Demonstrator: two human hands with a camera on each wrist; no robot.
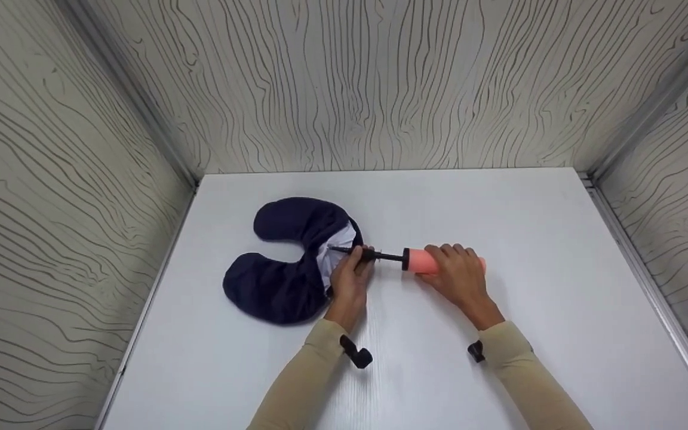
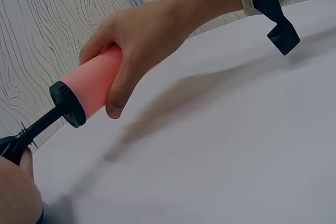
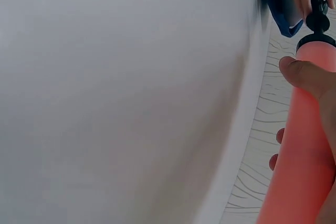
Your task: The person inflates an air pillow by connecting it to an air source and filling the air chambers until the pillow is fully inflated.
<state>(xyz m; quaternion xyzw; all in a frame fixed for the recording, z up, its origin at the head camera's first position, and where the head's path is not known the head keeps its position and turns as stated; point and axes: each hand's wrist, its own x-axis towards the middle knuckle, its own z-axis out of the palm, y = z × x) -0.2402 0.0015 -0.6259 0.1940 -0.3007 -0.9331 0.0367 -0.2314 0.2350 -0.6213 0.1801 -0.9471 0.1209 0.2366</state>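
A navy U-shaped neck pillow [image 1: 278, 292] lies on the table in the head view, its cover parted at the curve to bare a white lining [image 1: 344, 236]. My left hand [image 1: 350, 279] is beside that opening and grips the black handle end [image 1: 368, 254] of a hand pump. The thin black nozzle [image 1: 340, 249] points into the lining; its tip contact is too small to make out. My right hand [image 1: 458, 275] wraps round the pump's pink barrel [image 2: 92, 85]. Between the hands a length of black rod [image 2: 44, 121] shows.
The white tabletop [image 1: 559, 269] is bounded by wood-grain panels [image 1: 344, 89] at the back and sides. Metal rails [image 1: 654, 292] run along its side edges. A black strap mount [image 1: 356, 352] sits on each sleeve cuff.
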